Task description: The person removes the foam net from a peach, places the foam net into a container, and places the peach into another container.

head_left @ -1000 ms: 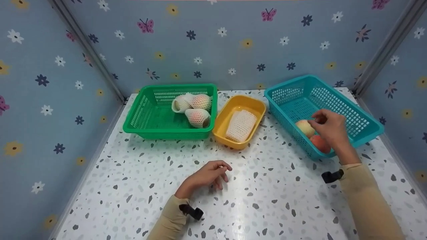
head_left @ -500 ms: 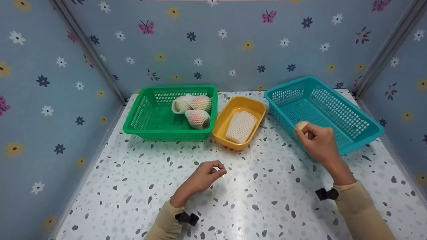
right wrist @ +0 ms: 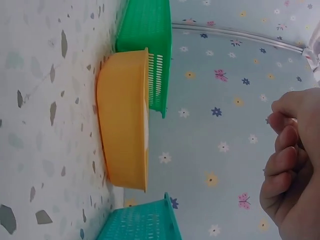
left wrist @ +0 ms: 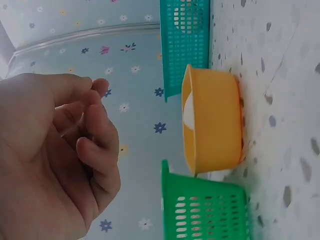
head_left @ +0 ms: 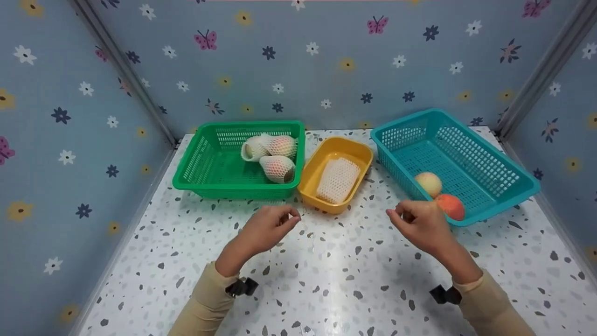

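My left hand (head_left: 263, 228) hovers over the table just in front of the green basket (head_left: 233, 187), holding nothing, its fingers loosely curled. The left wrist view shows its palm side with nothing in it. My right hand (head_left: 424, 226) is at the near left side of the blue basket (head_left: 496, 207), fingers bent inward and likewise without any object. Inside the blue basket lie a pale yellow peach (head_left: 428, 184) and a red-orange peach (head_left: 450, 206), the latter partly behind my hand. White foam net sleeves (head_left: 339, 179) lie flat in the yellow tray (head_left: 322, 204) between the baskets.
Three fruits in white foam nets (head_left: 277, 169) sit on the right side of the green basket. Patterned walls (head_left: 326, 70) enclose the back and sides of the speckled table (head_left: 322, 289).
My right hand has drawn back from over the blue basket, down and to the left, leaving both peaches inside. My left hand has shifted left and up toward the green basket.
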`<state>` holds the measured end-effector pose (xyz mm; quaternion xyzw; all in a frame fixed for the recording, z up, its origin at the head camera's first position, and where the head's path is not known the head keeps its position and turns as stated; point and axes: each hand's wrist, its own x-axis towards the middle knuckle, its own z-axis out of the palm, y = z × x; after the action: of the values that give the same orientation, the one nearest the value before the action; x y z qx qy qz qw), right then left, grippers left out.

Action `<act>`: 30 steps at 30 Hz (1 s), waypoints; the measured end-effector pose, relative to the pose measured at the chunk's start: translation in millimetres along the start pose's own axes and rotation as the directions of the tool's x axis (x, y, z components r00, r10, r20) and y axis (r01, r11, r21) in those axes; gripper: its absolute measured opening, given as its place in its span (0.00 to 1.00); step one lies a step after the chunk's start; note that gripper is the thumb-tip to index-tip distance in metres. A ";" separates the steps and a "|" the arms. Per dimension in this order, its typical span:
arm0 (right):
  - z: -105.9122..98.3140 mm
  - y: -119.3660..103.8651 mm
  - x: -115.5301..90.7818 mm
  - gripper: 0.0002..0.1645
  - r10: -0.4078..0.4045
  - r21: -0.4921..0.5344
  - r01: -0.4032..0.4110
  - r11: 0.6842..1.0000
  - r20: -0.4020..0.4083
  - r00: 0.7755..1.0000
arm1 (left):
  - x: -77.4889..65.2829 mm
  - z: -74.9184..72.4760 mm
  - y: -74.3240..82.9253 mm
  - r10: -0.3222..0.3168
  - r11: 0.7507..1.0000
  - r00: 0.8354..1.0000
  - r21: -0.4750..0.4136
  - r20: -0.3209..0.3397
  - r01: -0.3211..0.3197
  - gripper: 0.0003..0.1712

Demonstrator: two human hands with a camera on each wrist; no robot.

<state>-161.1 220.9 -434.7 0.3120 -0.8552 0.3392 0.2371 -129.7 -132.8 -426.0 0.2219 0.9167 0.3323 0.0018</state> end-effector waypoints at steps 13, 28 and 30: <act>42.7 -22.6 -25.6 0.14 -0.064 0.111 0.033 0.993 0.288 0.955 | 44.8 -62.4 -20.1 0.053 0.869 0.994 0.495 -0.092 -0.001 0.08; 54.7 -32.6 -32.3 0.14 -0.076 0.154 0.019 0.988 0.374 0.924 | 118.5 -65.4 -61.6 -0.198 0.713 0.979 0.694 0.055 0.105 0.22; 55.6 -33.4 -31.5 0.14 -0.075 0.160 0.013 0.987 0.387 0.919 | 125.7 -63.6 -66.3 -0.230 0.687 0.971 0.717 0.060 0.118 0.25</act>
<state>-126.9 172.9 -476.2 0.4101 -0.8493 0.3295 0.0440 -279.4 -165.3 -398.8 0.1408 0.9879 -0.0641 0.0144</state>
